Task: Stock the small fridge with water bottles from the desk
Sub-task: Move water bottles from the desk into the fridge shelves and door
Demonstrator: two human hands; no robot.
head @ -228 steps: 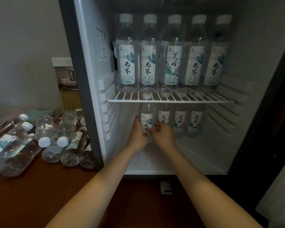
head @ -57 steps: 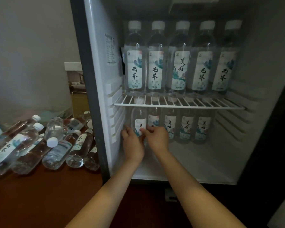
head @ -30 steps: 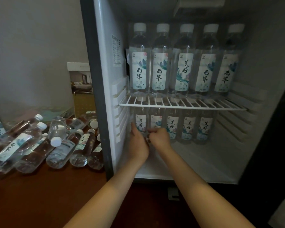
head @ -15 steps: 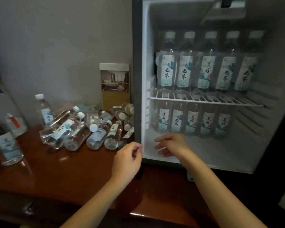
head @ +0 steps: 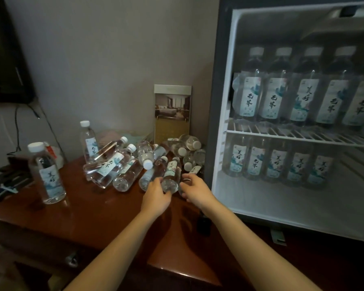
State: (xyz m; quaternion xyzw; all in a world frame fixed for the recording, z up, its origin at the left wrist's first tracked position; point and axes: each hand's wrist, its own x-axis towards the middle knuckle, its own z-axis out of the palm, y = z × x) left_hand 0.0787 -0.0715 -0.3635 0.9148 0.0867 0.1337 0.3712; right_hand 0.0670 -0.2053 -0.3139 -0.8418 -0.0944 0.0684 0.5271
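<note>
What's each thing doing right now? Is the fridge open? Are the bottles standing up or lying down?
fridge: open.
top-shelf bottles: five upright, capped.
bottom-row bottles: five upright.
bottle pile: lying on the desk.
front desk bottle: upright, capped.
back desk bottle: upright, capped.
left hand: grips the base of a lying bottle.
right hand: fingers curled at the pile's edge; grip unclear.

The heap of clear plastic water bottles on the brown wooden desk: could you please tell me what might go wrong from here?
The clear plastic water bottles lie heaped across one another; pulling the nearest bottle between the left hand and right hand may set others rolling off the brown wooden desk. The upright bottle near the desk's edge could topple.
</note>
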